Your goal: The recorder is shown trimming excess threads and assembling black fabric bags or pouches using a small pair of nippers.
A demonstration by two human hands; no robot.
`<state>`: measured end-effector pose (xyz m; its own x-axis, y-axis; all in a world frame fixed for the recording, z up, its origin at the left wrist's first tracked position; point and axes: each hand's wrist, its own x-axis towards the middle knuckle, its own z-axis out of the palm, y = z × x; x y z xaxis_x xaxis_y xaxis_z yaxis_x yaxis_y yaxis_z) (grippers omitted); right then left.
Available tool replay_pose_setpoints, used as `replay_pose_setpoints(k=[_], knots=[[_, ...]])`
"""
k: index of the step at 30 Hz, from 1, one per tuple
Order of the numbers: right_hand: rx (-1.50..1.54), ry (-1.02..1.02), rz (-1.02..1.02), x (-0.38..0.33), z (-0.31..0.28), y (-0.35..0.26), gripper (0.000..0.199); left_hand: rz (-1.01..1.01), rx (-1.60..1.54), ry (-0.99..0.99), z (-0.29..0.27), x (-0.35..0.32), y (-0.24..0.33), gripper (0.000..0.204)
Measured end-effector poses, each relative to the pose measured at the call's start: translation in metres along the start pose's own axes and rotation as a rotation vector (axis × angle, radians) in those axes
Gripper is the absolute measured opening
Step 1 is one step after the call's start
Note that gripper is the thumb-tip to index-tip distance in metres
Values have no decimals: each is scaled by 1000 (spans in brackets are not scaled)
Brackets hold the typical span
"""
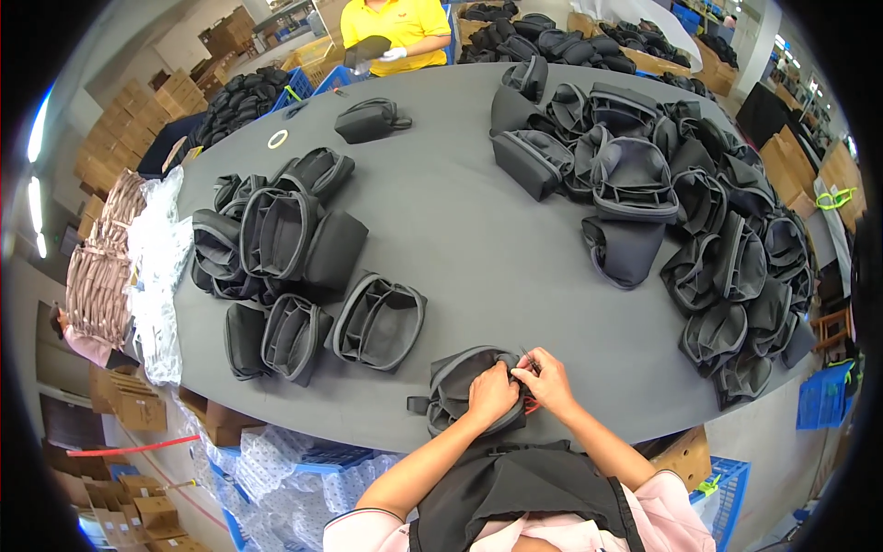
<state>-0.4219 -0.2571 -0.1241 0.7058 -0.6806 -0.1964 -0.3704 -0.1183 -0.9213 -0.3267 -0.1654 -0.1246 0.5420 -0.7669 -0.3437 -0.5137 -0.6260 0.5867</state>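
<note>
A black zip pouch (453,385) lies unzipped at the table's near edge, right in front of me, with a small tab on its left side. My left hand (494,396) reaches over its opening, fingers closed on the fabric near the right rim. Beside it, my right hand (546,380) pinches a thin dark pointed tool (525,355) at that same rim. Something red shows below the right fingers, perhaps its handle; the tool's exact kind is unclear. To the left, another unzipped pouch (379,322) with an inner divider stands apart.
Several black pouches (278,235) are grouped on the table's left, and a larger heap (635,175) covers the right side. A tape ring (278,139) lies far left. Across the grey table (441,248) a person in yellow (395,28) handles a dark piece. Clear plastic (161,267) hangs at the left edge.
</note>
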Motion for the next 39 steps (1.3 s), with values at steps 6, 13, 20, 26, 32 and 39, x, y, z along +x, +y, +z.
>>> replay_pose_setpoints(k=[6, 13, 20, 26, 32, 39], knots=[[-13, 16, -32, 11, -1, 14, 28, 48, -55, 71, 4, -3, -5, 27], [-13, -34, -50, 15, 6, 9, 28, 20, -41, 37, 3, 4, -7, 30], [-275, 290, -286, 4, 27, 3, 16, -114, -153, 10, -9, -4, 2, 37], [-89, 214, -165, 0, 25, 9, 12, 35, -129, 5, 2, -7, -3, 25], [475, 131, 37, -3, 9, 14, 8, 168, -52, 23, 1, 10, -6, 21], [447, 179, 111, -2, 11, 15, 11, 32, -41, -252, -13, 8, 10, 59]])
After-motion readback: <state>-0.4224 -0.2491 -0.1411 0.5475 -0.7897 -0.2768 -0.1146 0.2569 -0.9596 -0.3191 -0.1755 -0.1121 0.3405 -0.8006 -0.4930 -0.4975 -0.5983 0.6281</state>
